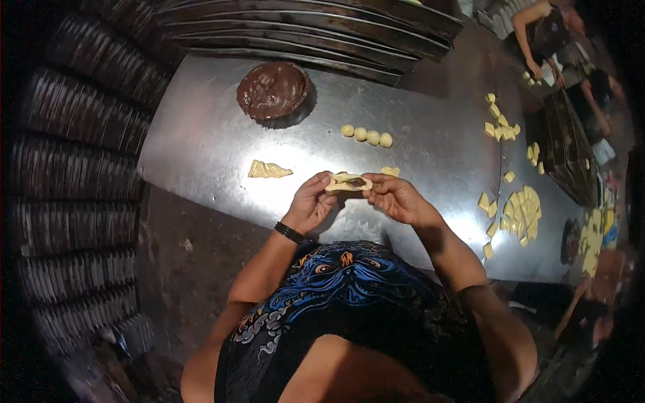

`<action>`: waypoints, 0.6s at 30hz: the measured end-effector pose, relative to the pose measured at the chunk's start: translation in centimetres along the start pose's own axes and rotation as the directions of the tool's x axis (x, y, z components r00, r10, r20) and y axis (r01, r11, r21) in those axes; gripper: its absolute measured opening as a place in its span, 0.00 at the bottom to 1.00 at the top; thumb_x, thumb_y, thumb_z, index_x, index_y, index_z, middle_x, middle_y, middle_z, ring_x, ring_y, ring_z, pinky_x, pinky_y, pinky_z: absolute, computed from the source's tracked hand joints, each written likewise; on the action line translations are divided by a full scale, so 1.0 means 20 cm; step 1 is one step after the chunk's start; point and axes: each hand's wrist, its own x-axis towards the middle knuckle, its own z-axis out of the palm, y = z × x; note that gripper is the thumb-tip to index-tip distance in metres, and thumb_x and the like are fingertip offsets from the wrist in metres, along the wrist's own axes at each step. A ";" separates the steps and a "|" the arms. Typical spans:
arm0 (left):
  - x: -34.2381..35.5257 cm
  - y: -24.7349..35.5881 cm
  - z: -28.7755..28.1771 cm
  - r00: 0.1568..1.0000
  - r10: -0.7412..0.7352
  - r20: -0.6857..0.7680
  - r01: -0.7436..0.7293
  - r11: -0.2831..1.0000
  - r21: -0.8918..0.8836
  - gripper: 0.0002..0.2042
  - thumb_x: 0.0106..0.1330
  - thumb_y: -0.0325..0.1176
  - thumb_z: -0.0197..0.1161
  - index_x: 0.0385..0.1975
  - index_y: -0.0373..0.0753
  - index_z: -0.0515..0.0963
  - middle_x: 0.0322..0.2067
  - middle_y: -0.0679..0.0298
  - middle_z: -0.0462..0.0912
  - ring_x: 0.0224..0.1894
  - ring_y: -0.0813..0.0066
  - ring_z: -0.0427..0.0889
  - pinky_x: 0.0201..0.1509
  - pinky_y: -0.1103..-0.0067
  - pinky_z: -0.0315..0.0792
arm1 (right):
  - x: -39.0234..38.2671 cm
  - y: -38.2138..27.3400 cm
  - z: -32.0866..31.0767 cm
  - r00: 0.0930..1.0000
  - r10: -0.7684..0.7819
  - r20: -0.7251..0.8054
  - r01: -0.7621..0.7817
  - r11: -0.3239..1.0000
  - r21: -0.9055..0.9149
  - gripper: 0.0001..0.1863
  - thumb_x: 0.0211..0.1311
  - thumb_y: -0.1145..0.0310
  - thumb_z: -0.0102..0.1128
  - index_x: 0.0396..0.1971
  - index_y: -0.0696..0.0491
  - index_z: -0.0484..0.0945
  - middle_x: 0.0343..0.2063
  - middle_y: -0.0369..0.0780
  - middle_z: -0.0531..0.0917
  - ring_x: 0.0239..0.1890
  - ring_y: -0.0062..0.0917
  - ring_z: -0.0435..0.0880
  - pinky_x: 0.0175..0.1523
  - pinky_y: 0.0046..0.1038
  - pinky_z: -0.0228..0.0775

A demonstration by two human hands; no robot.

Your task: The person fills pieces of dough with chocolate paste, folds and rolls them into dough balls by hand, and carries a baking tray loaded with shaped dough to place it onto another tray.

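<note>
Between my two hands, a flattened piece of pale yellow dough (348,185) with dark brown filling in its middle is held up over the near edge of the metal table. My left hand (312,203) pinches its left end. At the other end, the fingers of my right hand (395,197) grip the dough. A flat, folded strip of dough (269,169) lies on the table to the left. Just beyond my right hand sits another small dough piece (390,172), partly hidden. A short row of dough balls (367,136) rests farther back.
A round mound of dark brown filling (272,92) stands at the table's (195,127) back left. Stacked dark trays (309,30) border the far edge; tray racks (74,195) line the left. Cut dough pieces (521,213) spread across the right side. Other people (534,40) work at the far right.
</note>
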 end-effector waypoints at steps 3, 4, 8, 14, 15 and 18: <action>0.00 -0.03 0.02 0.976 0.188 -0.113 -0.124 0.898 0.423 0.14 0.66 0.33 0.47 0.46 0.31 0.69 0.42 0.56 0.74 0.36 0.76 0.75 0.37 0.84 0.71 | 0.03 -0.01 0.06 0.916 -0.312 -0.253 0.112 0.804 -0.584 0.16 0.52 0.82 0.50 0.43 0.61 0.72 0.35 0.46 0.78 0.35 0.26 0.81 0.36 0.19 0.74; 0.00 -0.04 0.03 0.974 0.197 -0.110 -0.133 0.897 0.421 0.14 0.66 0.33 0.47 0.46 0.31 0.69 0.42 0.56 0.74 0.36 0.76 0.75 0.37 0.84 0.71 | 0.06 0.01 0.07 0.918 -0.311 -0.248 0.111 0.799 -0.591 0.16 0.52 0.82 0.50 0.43 0.61 0.72 0.35 0.46 0.78 0.35 0.26 0.81 0.36 0.19 0.74; -0.01 0.03 0.08 0.847 0.402 0.348 -0.406 0.067 0.911 0.16 0.65 0.37 0.48 0.43 0.30 0.73 0.48 0.55 0.69 0.47 0.69 0.72 0.47 0.80 0.68 | 0.15 0.04 0.25 0.662 -0.676 0.323 0.370 -0.080 -0.926 0.14 0.44 0.77 0.59 0.35 0.59 0.77 0.30 0.45 0.78 0.32 0.28 0.81 0.36 0.25 0.73; -0.06 0.11 0.11 0.833 0.482 0.272 -0.435 0.265 0.861 0.15 0.65 0.36 0.48 0.38 0.29 0.75 0.50 0.52 0.68 0.42 0.70 0.76 0.41 0.79 0.72 | 0.25 0.19 0.27 0.488 -0.849 0.204 0.528 0.100 -0.843 0.05 0.46 0.77 0.57 0.26 0.60 0.78 0.24 0.43 0.78 0.29 0.25 0.80 0.32 0.22 0.72; -0.06 0.13 0.13 0.839 0.468 0.279 -0.435 0.268 0.859 0.15 0.65 0.36 0.48 0.38 0.29 0.75 0.50 0.52 0.68 0.42 0.70 0.76 0.41 0.79 0.72 | 0.24 0.22 0.29 0.476 -0.857 0.196 0.526 0.099 -0.845 0.05 0.46 0.77 0.57 0.26 0.60 0.78 0.24 0.43 0.78 0.29 0.25 0.80 0.32 0.22 0.72; -0.08 0.13 0.14 0.856 0.397 0.330 -0.399 0.103 0.911 0.14 0.63 0.34 0.51 0.35 0.29 0.77 0.52 0.51 0.67 0.42 0.70 0.76 0.40 0.79 0.72 | 0.17 0.29 0.30 0.393 -0.900 0.187 0.489 0.033 -0.871 0.04 0.46 0.78 0.58 0.25 0.60 0.78 0.23 0.42 0.79 0.30 0.26 0.81 0.33 0.23 0.72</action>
